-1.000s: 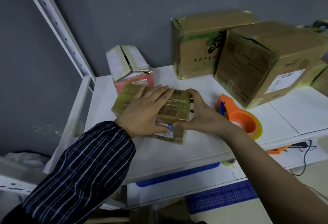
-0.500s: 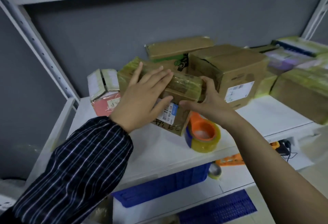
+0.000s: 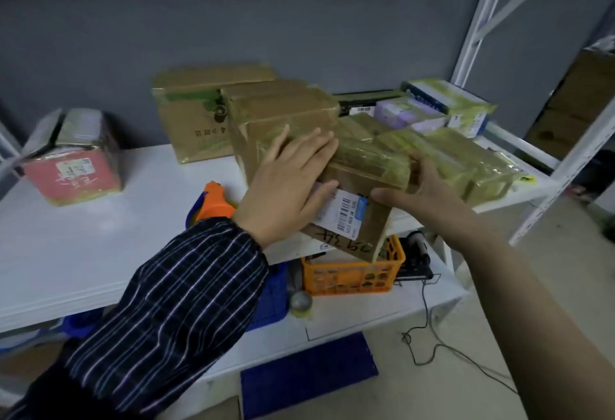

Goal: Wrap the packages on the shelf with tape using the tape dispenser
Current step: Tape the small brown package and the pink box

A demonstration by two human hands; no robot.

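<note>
We hold a tape-wrapped package [image 3: 364, 166] between both hands at the front edge of the white shelf [image 3: 100, 246], tilted, with its barcode label and black handwriting facing us. Our left hand [image 3: 289, 180], in a dark striped sleeve [image 3: 173, 313], lies flat against the package's left end, fingers straight and spread over the top and thumb resting on the label. Our right hand [image 3: 419, 186] cups the package's right end, thumb stretched along the front face and fingers curled round the far side, gripping it. Whether the package touches the shelf we cannot tell; its lower corner shows in front of an orange basket [image 3: 349, 276] on the lower level.

The orange tape dispenser [image 3: 214, 201] sits on the shelf just left of our left wrist, partly hidden by the sleeve. Directly behind the held package stands a taped brown box [image 3: 283, 113], and behind that a larger cardboard box [image 3: 189, 110] against the grey wall. A heap of wrapped packages [image 3: 466, 160] lies to the right, with purple and white boxes behind it. Well apart at the far left stands a pink box [image 3: 71, 166] with its top flaps partly raised. A roll of tape [image 3: 301, 303] rests on the lower level beside the basket.
</note>
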